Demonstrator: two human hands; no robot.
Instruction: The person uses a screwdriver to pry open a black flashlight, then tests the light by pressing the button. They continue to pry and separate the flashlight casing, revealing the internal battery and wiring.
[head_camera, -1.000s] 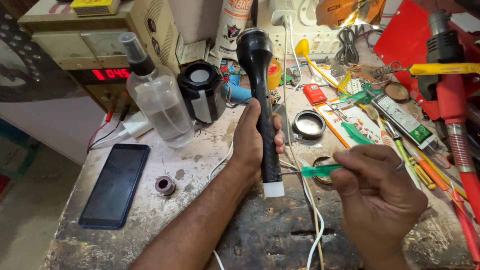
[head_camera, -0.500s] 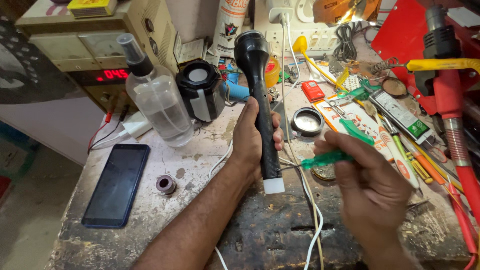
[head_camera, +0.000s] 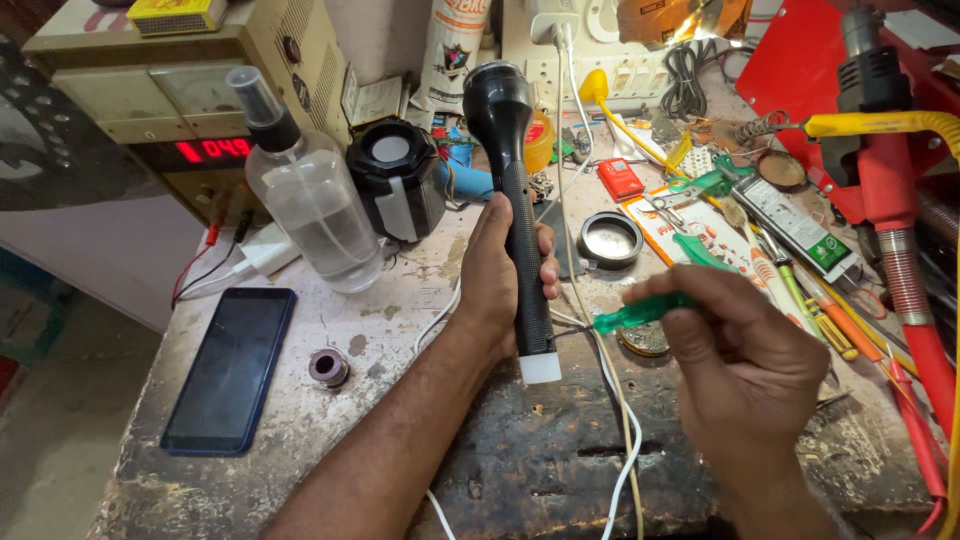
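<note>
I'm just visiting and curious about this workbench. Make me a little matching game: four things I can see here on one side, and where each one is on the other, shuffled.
Things:
1. black torch
2. green-handled tool
3. dark phone
4. clear spray bottle

Places:
A. lying flat near the bench's left edge
B. standing upright beside the black round speaker
C. gripped around its shaft by the left hand
D. pinched in the right hand

Pairs: 1-C, 2-D, 3-A, 4-B
</note>
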